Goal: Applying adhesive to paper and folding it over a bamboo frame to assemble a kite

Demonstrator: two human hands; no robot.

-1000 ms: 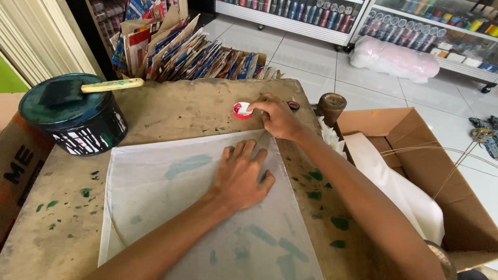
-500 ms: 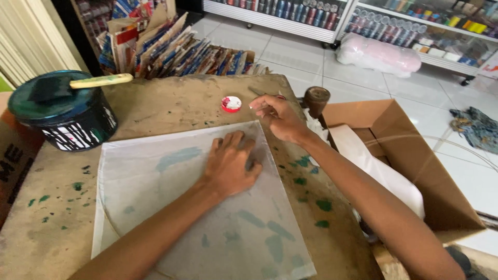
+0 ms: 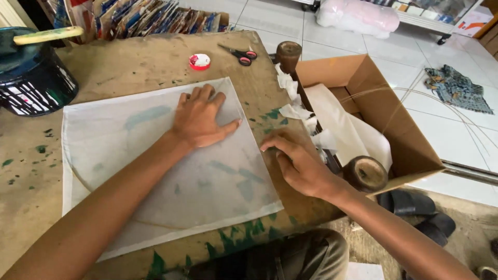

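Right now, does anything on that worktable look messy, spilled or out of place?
Yes. Green paint blotches stain the brown table covering, thickest along its near edge, and white drips streak the dark paint bucket. The white sheet under the left hand lies slightly askew, with faint green marks showing through.

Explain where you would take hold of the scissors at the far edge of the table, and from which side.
Grip the scissors by the red and black loop handles, which lie at the right end, coming from above on the right. The blades point left toward the red tape roll, and the pair lies flat on the table, clear of other things.
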